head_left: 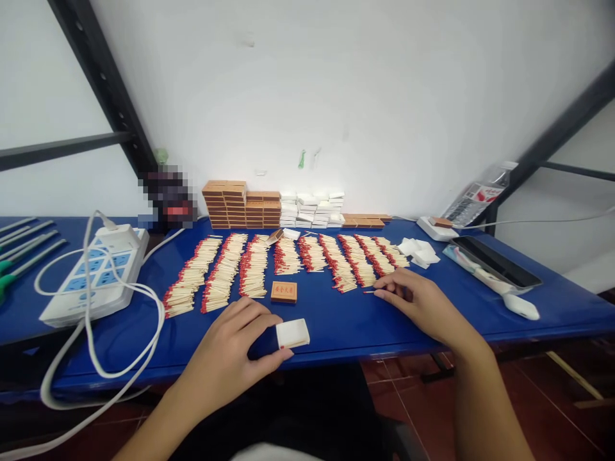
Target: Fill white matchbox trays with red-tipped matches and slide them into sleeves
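My left hand [235, 346] rests on the blue table [336, 323] near its front edge, thumb and fingers closed on a small white matchbox tray [293, 333]. My right hand [418, 301] lies further right, its fingertips pinching a single match [369, 292] at the near end of the rows of red-tipped matches [288, 262]. A brown matchbox sleeve [284, 292] lies flat between the hands, just beyond the tray.
Stacks of brown sleeves [240, 205] and white trays [312, 210] line the wall. A white power strip [98, 275] with looping cables sits left, screwdrivers [24, 250] beyond it. Loose white trays [419, 251], a phone [497, 262] and a water bottle [480, 192] lie right.
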A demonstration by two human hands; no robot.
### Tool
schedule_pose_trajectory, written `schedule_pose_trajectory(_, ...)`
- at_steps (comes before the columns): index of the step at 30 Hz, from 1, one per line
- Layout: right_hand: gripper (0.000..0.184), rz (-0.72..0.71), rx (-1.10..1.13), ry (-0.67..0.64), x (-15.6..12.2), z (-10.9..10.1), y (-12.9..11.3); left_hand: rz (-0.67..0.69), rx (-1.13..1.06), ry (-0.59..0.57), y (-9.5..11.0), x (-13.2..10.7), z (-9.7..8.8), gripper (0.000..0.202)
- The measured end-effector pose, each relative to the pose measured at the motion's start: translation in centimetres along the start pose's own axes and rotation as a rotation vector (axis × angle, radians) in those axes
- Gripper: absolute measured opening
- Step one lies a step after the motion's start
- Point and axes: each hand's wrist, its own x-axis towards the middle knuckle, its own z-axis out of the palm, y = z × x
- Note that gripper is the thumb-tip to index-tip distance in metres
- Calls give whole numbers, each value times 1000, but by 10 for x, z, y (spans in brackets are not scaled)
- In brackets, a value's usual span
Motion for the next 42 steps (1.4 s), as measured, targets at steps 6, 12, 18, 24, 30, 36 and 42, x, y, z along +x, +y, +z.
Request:
schedule_pose_trajectory(6, 40, 8, -26, -18, 6, 6, -7, -9, 0, -13, 0, -2, -1, 22)
schedule_pose_trajectory(12, 42, -7, -41, -11, 4, 3, -7, 0, -6, -8, 1, -1, 0, 23)
schedule_pose_trajectory(18, 33, 21, -46, -59, 5, 4, -7, 3, 1, -6, 1, 1, -1, 24)
schedule_pose_trajectory(24, 27, 5, -28, -35, -3, 8, -26, 1, 11, -8, 1, 0, 0, 24)
schedule_pose_trajectory(30, 17, -196, -9, -88, -12, 32, -101, -7, 8, -10, 1, -1, -1, 25)
schedule_pose_trajectory(36, 14, -392, -229, -90, -18, 72, -143, 18, -21, 24, 2, 1, -1, 26)
schedule_pose_trajectory(42, 9, -400, -141, -160, -21, 81, -149, 30, -21, 16, 3, 2, -1, 26)
